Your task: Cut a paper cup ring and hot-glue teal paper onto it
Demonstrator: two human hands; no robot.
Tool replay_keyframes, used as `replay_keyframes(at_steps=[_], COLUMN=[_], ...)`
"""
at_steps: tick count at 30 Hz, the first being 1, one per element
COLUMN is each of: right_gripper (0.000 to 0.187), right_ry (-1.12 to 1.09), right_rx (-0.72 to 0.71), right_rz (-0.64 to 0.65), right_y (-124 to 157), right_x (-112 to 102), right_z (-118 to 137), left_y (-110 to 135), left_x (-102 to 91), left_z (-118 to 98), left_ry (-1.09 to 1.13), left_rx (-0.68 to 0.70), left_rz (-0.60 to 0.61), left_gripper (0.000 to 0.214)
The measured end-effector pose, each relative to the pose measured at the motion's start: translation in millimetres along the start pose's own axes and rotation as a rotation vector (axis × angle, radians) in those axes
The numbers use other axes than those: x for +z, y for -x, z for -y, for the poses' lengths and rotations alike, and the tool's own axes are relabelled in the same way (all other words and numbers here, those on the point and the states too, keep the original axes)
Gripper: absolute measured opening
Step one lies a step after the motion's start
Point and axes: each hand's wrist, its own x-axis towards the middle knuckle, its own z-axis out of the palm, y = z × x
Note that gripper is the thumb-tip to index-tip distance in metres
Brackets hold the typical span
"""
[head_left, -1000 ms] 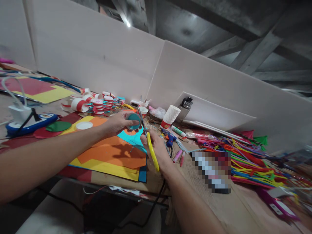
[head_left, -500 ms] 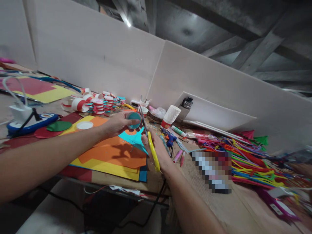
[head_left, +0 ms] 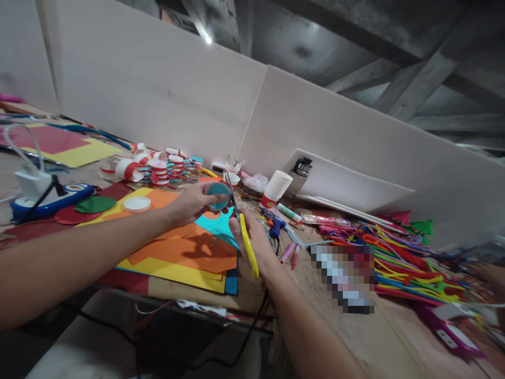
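My left hand (head_left: pixel 192 202) pinches a round teal disc (head_left: pixel 216 193), with the thumb lying across its face. A pair of yellow-handled scissors (head_left: pixel 248 246) is in my right hand (head_left: pixel 255 234), blades pointing up and away beside the disc's right edge. Whether the blades touch the disc I cannot tell. Below both hands lie sheets of orange paper (head_left: pixel 177 252) and yellow paper (head_left: pixel 173 273) in a stack. A cut piece of light-blue paper (head_left: pixel 221 227) rests on top, partly hidden by my right hand.
Red-and-white paper-cup pieces (head_left: pixel 160 172) crowd the back left. A cup stack (head_left: pixel 276 187), a blue glue gun (head_left: pixel 277 225) and markers (head_left: pixel 288 253) lie to the right, then a heap of coloured pipe cleaners (head_left: pixel 410 268). A blue power strip (head_left: pixel 53 200) sits at left.
My left hand and the teal disc have shifted slightly to the right, towards the scissors. My right hand looks almost still.
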Motion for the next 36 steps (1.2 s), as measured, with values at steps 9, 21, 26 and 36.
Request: replay_keyframes(at_steps=[9,21,26,36], right_gripper=[0.038,0.037,0.037,0.036], right_ry=[0.002,-0.026,-0.005,-0.002], right_rx=[0.005,-0.009,0.016,0.024], right_rz=[-0.004,-0.021,-0.005,0.011], right_y=[0.0,0.3,0.1,1.4], right_x=[0.3,2.7,2.4,0.8], right_z=[0.7,0.9,1.1,1.9], left_y=[-0.2,-1.0,0.9,2.7], left_x=[-1.0,0.7,2.8,-0.6], left_z=[0.1,0.9,-2.6,0.4], left_ry=[-0.007,0.142,0.103,-0.073], left_rx=[-0.010,-0.074,-0.058,-0.041], left_rz=[0.011,-0.077,-0.084,-0.016], left_gripper=[0.023,0.021,0.021,0.025])
